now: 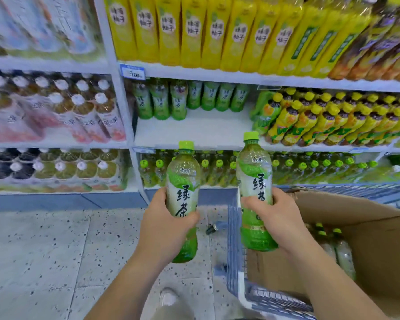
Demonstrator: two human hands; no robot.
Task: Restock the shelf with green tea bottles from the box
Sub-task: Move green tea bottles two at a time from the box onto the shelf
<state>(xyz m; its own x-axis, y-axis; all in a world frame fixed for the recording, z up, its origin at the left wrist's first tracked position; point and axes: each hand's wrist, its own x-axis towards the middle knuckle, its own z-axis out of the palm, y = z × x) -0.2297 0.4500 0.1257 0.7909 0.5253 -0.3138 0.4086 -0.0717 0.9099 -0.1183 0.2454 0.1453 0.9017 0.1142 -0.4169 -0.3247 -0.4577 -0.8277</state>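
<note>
Bottles (183, 179) upright (caps up): left hand (166, 225), right hand (275, 215)

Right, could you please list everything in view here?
left green tea bottle: one, green cap, held upright
right green tea bottle: one, green cap, held upright
middle shelf: one, white, front bare
shelved green tea bottles: about seven, green, back of middle shelf
yellow bottles: one row, yellow, above middle shelf
yellow-capped bottles: many, yellow, right on middle shelf
green-capped bottles: many, green, below middle shelf
cart: one, blue wire, lower right
cardboard box: one, brown, in cart
boxed bottles: several, green caps, inside
left grip: one, holding left green tea bottle
right grip: one, holding right green tea bottle
</note>
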